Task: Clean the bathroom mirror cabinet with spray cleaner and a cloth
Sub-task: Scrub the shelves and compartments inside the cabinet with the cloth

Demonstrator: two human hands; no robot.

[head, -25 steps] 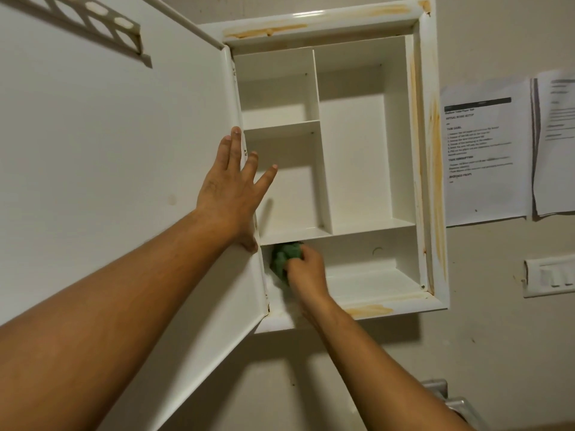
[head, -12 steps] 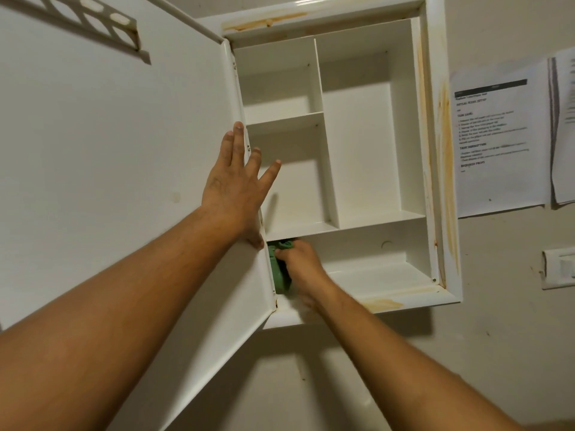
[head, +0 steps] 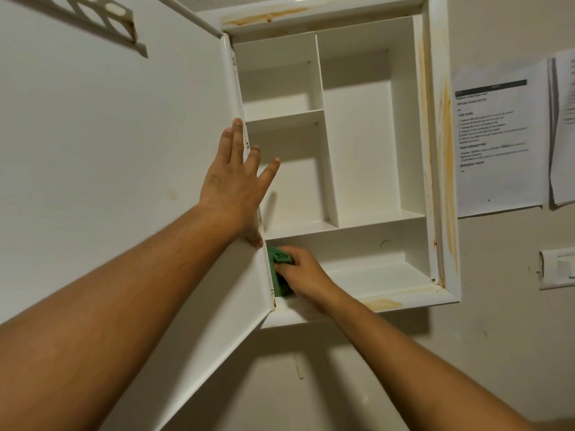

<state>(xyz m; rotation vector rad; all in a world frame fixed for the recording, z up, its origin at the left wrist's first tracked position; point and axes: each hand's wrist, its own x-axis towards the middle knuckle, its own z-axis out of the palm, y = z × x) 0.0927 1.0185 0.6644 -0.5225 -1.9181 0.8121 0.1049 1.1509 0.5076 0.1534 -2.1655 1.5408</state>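
Head view: R hand (head: 300, 272) grips green cloth (head: 278, 265), lower centre of frame, now pressed vs hinge-side wall of cabinet (head: 435, 150) bottom compartment (head: 373, 275); 1 s ago sat further out. L hand (head: 231, 185) unchanged, fingers straight, bracing door (head: 109, 181) edge. Orange frame stains (head: 446, 135) prob. still to do.

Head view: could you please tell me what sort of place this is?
Probably a home bathroom: a white wall cabinet stands open, the right hand presses a green cloth into its bottom compartment, and a switch plate sits beside it.
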